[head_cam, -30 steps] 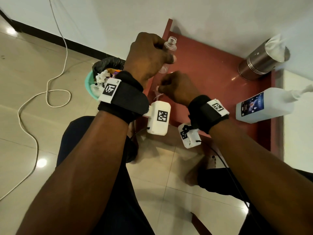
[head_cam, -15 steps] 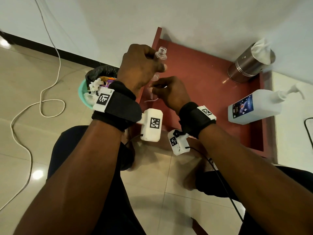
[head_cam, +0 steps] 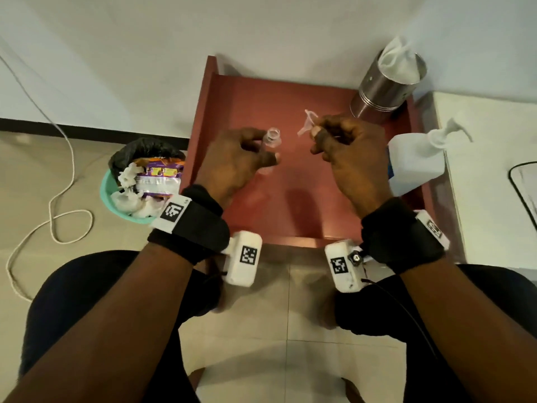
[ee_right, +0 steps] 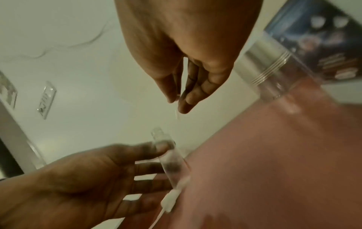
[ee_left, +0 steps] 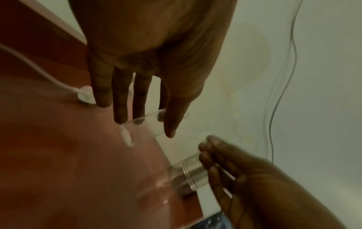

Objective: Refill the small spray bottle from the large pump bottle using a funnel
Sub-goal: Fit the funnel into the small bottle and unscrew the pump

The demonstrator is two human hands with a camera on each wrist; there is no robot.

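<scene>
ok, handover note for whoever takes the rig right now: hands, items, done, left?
Left hand holds the small clear plastic spray bottle upright over the red-brown table, neck open.
Right hand pinches the small clear plastic funnel, beside the bottle, not yet in its neck.
White spray head with dip tube lies on the table.
Large white pump bottle stands right, untouched.
Done: head off.
Left: seat funnel, pump, recap.

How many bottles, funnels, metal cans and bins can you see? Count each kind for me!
Bottles: 2, the small clear bottle held by the left hand and the big white pump bottle.
Funnels: 1, the clear funnel pinched by the right hand.
Metal cans: 1, the steel canister.
Bins: 1, the green bin.
Total: 5.
</scene>
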